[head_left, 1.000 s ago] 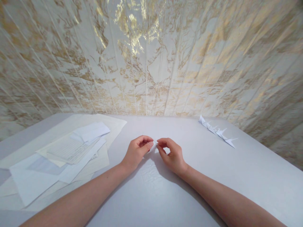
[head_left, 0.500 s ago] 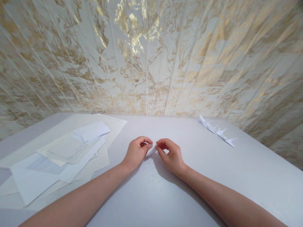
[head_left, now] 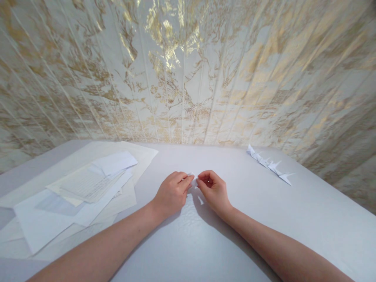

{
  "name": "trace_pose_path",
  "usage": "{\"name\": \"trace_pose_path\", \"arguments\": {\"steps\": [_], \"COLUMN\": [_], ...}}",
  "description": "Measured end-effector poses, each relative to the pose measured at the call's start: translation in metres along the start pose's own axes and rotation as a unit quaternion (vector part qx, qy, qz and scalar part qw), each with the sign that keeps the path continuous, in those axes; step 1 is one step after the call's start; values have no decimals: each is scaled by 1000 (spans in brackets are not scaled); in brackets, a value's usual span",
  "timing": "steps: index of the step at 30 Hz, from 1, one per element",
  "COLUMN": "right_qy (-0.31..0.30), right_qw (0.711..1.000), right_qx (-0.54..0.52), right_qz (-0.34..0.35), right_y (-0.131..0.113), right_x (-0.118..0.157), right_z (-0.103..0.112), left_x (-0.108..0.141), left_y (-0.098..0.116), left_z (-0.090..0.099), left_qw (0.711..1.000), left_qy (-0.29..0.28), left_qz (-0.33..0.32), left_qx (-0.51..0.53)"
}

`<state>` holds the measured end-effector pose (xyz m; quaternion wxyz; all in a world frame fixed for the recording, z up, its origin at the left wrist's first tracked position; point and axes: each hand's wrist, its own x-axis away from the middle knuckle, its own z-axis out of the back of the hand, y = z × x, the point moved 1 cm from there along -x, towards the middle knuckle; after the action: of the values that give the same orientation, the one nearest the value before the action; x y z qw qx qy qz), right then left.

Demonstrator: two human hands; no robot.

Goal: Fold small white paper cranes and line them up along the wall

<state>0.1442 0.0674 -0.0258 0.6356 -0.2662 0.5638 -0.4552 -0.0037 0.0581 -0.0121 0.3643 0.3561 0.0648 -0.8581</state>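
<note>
White paper, thin and bent small, makes up the little folded piece that I can see from far away. It sits between the two hands, over the middle of the worktop, a bit in from the far edge. I can't tell its whole shape, because fingers cover much of it. The worktop is pale and smooth, with a soft, wavy shine. The left hand has its fingers close together, pressing on the left side of the paper. The right hand pinches the other side with bent thumb and finger. I see a row of pointy paper shapes with sharp tips near the far right corner. Flat sheets, some white and some creamy, lie in a messy pile toward the left edge. Behind the far edge, the wall has shiny gold swirls.
</note>
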Motion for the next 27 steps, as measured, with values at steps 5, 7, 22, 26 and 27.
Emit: {"name": "trace_pose_path", "arguments": {"steps": [5, 7, 22, 26, 27], "right_qy": [5, 4, -24, -22, -18], "right_qw": [1000, 999, 955, 966, 971], "right_qx": [1, 15, 126, 115, 108], "right_qz": [21, 52, 269, 231, 214], "right_y": [-2, -4, -13, -11, -11], "right_x": [2, 3, 2, 2, 2], "right_z": [0, 1, 10, 8, 8], "left_x": [1, 1, -11, -9, -8], "left_y": [-2, -2, 5, 1, 0], "left_z": [0, 0, 4, 7, 8], "left_qw": [1000, 999, 859, 918, 940], "left_qy": [16, 16, -3, 11, 24], "left_qz": [-11, 3, 341, 281, 238], "left_qx": [21, 38, 381, 280, 242]}}
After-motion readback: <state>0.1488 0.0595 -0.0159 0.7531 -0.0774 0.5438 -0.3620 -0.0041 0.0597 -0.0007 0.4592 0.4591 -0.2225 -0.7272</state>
